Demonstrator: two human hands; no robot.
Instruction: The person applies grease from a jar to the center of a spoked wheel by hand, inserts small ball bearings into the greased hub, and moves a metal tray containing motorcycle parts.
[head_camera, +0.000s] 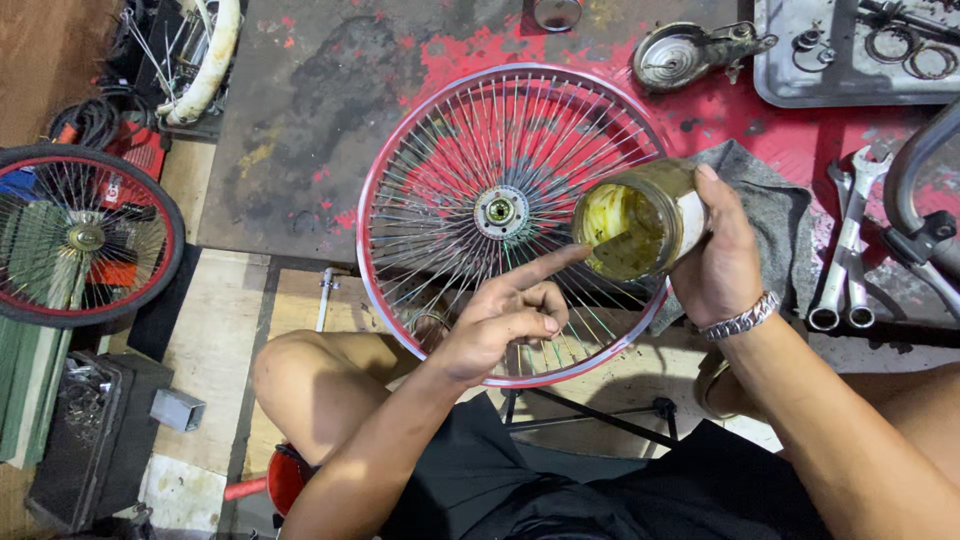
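Yellow-smeared jar (640, 222) (right hand (722, 262))

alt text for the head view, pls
The right hand tilts an open jar of yellowish grease while the left hand pokes its index finger into the mouth, above a red-rimmed spoked wheel. Two wrenches lie to the right.

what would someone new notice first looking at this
The red-rimmed spoked wheel lying flat at the centre, its hub just left of the hands. Over its right side the right hand tips an open jar of yellowish grease, and the left hand dips its forefinger into the mouth. A second wheel, with a tyre, lies at far left.
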